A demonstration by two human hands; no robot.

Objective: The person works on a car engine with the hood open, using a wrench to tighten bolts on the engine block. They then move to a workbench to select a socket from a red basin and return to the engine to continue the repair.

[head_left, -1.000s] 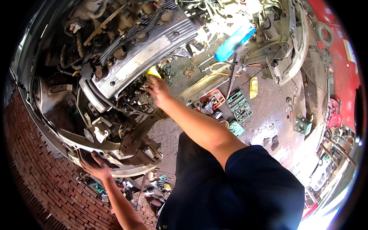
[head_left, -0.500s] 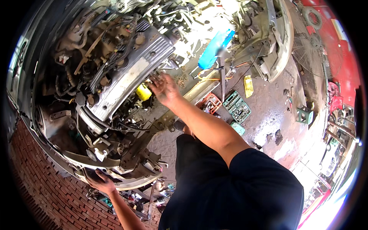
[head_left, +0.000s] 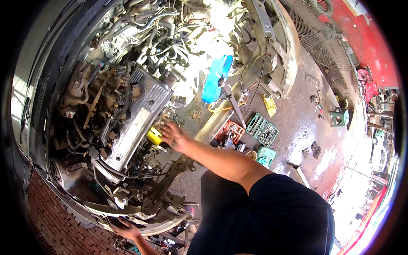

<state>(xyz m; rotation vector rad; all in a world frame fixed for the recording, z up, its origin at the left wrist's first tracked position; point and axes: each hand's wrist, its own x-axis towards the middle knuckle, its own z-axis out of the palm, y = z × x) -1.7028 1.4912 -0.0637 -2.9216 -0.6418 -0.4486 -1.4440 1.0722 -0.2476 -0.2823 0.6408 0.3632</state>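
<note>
My right hand [head_left: 174, 137] reaches in beside the engine with its fingers apart, nothing visible in them. Right by those fingers is a yellow cylinder like an oil filter [head_left: 154, 136], on the side of the engine; whether they touch it I cannot tell. The engine's silver ribbed cover [head_left: 146, 102] runs diagonally to the left of this hand. At the lower left, my left hand [head_left: 126, 230] lies with outstretched fingers against the car's front edge [head_left: 161, 227], next to a dark opening.
A blue box-shaped thing [head_left: 217, 78] is in the strong light beyond my right arm. On the floor are an opened green socket set [head_left: 262, 129], an orange tool case [head_left: 230, 131], a yellow packet [head_left: 269, 105] and a green stool [head_left: 339, 117]. A large fan [head_left: 327, 34] stands far right.
The whole view has shifted, so the engine sits lower in it. My right hand stays beside the yellow cylinder, its fingers a little nearer. My left hand keeps to the front edge.
</note>
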